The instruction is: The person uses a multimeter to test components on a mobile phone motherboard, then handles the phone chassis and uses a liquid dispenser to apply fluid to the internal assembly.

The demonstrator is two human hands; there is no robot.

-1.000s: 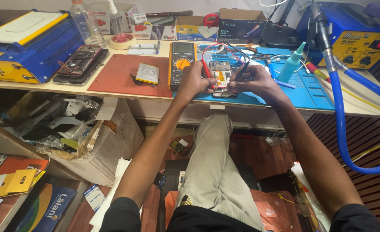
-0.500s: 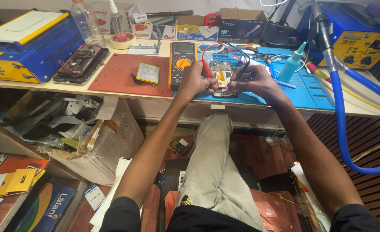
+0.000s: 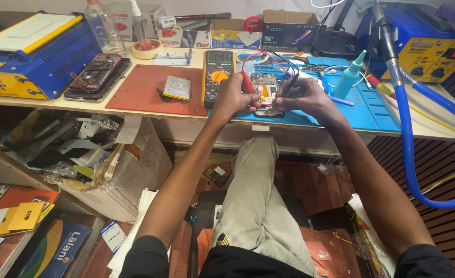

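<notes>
Bench [image 3: 310, 135] ran across the view; we noted a blue machine [image 3: 37, 54] at its left end and a yellow-fronted station [image 3: 433, 56] at the right, with a blue hose [image 3: 410, 154] looping down from it. A blue mat [image 3: 377, 110] covered the right half, a red mat [image 3: 140, 95] the left. On the red mat lay a battery [image 3: 177, 87]; beside it stood a yellow meter [image 3: 219, 74]. The opened phone [image 3: 265, 91] lay on the blue mat's near edge, between both hands. Our left hand [image 3: 233, 96] pinched the red probe [image 3: 248, 82] against it. Our right hand [image 3: 302, 97] gripped the black probe [image 3: 289, 85]; its tip seemed to touch the board, though fingers hid the spot.
</notes>
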